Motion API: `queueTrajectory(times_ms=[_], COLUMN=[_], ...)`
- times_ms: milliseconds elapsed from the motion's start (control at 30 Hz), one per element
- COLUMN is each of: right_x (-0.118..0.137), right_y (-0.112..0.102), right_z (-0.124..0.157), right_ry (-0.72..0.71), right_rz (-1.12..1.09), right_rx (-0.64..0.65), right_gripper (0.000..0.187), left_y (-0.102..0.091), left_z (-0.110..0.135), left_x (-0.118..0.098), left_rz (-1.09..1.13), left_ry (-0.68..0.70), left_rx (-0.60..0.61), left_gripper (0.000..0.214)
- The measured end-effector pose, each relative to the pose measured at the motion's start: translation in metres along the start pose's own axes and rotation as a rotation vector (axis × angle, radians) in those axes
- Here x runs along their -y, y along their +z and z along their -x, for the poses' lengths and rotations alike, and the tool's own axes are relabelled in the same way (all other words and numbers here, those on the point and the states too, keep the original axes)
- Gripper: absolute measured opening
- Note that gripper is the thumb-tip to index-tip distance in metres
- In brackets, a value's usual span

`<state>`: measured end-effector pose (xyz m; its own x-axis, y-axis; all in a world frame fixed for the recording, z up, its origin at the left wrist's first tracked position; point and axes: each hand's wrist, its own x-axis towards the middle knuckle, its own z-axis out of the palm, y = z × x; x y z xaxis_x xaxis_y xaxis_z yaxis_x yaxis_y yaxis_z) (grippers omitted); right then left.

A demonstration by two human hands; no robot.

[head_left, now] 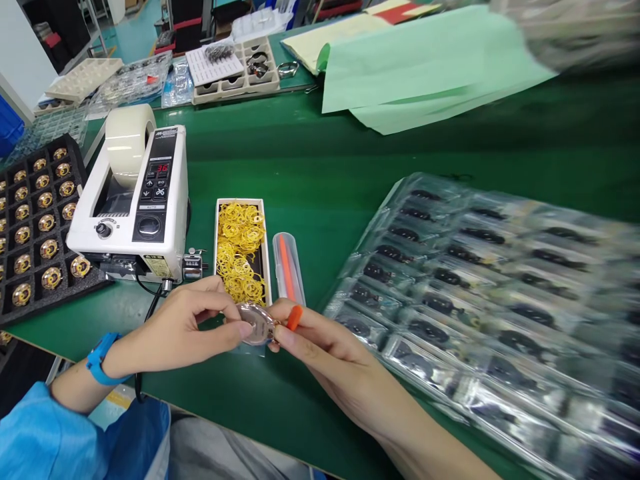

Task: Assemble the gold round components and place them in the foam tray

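Here, the metal disc is pinched by left hand and right hand. If loosely held, it could be dropped.

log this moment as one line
left hand: holds round metal piece; right hand: holds its edge and orange piece; nearby: box of yellow rings, white tape dispenser

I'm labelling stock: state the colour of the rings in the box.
The rings are yellow, seen best in the head view.
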<state>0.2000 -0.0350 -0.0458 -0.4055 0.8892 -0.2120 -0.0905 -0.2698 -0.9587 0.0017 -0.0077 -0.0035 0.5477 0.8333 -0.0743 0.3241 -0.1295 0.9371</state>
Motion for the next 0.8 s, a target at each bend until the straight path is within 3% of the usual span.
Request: queueTrajectory(times_ms=[567,800], right_x=[0.0032,0.0018], right_y=[0.0017,0.002], right_z=[0.0001,-0.001], right_ry=[0.016,0.031], right_rz=[-0.007,0.002], right_rx=[0.012,0.0], right_gripper=[0.044,0.046], left_y=[-0.0022,0.0019], left_z=[-0.0033,-0.0001], left_x=[-0.0037,-0.0005], left_rz=[0.173,0.058], left_ry=[-0.093,-0.079], left_rx=[0.075,0.013], left_gripper=[0.022,0.021])
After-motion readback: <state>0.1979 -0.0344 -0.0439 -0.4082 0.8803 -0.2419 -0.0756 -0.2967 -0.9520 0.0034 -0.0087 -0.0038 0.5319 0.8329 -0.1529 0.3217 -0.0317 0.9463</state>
